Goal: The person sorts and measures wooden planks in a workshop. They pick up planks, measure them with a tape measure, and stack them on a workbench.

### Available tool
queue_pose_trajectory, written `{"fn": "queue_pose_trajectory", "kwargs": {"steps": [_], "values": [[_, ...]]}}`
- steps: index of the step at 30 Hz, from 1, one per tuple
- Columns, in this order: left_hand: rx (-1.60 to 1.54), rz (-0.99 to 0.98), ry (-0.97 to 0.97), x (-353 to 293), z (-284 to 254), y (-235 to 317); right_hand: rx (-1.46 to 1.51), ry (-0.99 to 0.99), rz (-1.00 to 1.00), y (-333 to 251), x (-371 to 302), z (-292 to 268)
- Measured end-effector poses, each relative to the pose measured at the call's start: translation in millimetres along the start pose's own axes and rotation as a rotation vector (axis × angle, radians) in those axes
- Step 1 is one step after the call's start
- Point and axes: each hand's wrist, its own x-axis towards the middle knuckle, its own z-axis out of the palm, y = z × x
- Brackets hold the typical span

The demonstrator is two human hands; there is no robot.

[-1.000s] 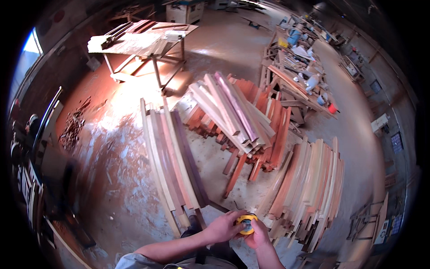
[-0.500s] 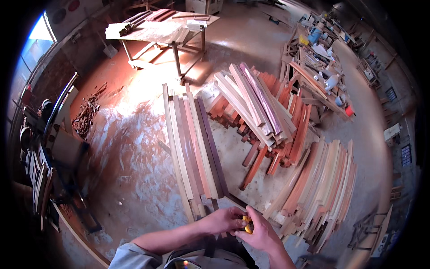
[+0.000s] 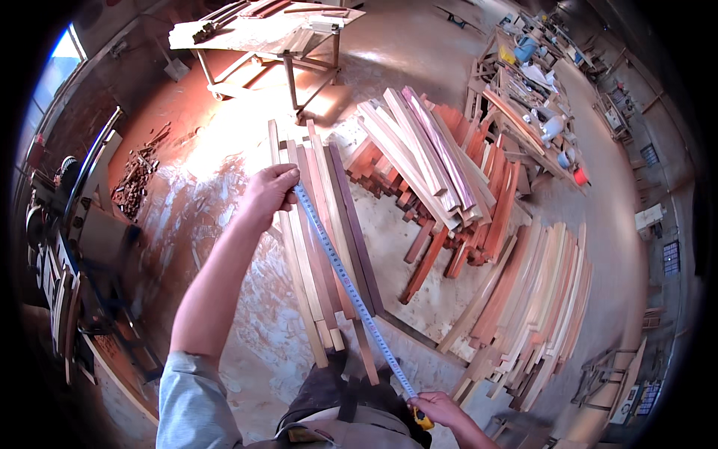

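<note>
The tape measure (image 3: 345,281) is extended over the left boards (image 3: 341,213), left hand (image 3: 271,196) pinching its far end, right hand (image 3: 441,408) gripping its near case (image 3: 424,420); reading completion cannot be determined.

The tape blade (image 3: 345,280) between the left fingers (image 3: 287,176) and right fingers (image 3: 423,404) is coloured pale blue with dark ticks, its case (image 3: 424,420) yellow.

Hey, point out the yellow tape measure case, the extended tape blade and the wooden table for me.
Yellow tape measure case (image 3: 424,420): head view, exposed yellow shell.
Extended tape blade (image 3: 350,286): head view, middle of its stretch.
Wooden table (image 3: 258,34): head view, bare patch of its top.
</note>
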Motion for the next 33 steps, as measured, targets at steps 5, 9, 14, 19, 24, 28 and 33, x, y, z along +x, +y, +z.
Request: {"fn": "queue_pose_trajectory", "kwargs": {"steps": [5, 9, 14, 19, 24, 28, 33], "values": [[0.552, 0.197, 0.148, -38, 34, -35, -0.027, 0.108, -0.066, -52, 8, 11], [0.929, 0.713, -0.059, -118, 53, -88, 0.087, 0.066, -0.041, -80, 24, 22], [1.091, 0.574, -0.231, -174, 69, -95, -0.057, 0.038, -0.044, -110, 31, 38], [1.126, 0.548, -0.131, -175, 73, -110, -0.076, 0.018, -0.027, -106, 35, 48], [1.124, 0.559, -0.087, -175, 77, -115, -0.092, 0.032, -0.057, -113, 30, 53], [1.101, 0.567, -0.072, -173, 77, -112, -0.075, 0.064, -0.05, -104, 38, 59], [1.107, 0.585, -0.066, -174, 78, -114, -0.083, 0.079, -0.062, -102, 37, 66]]}}
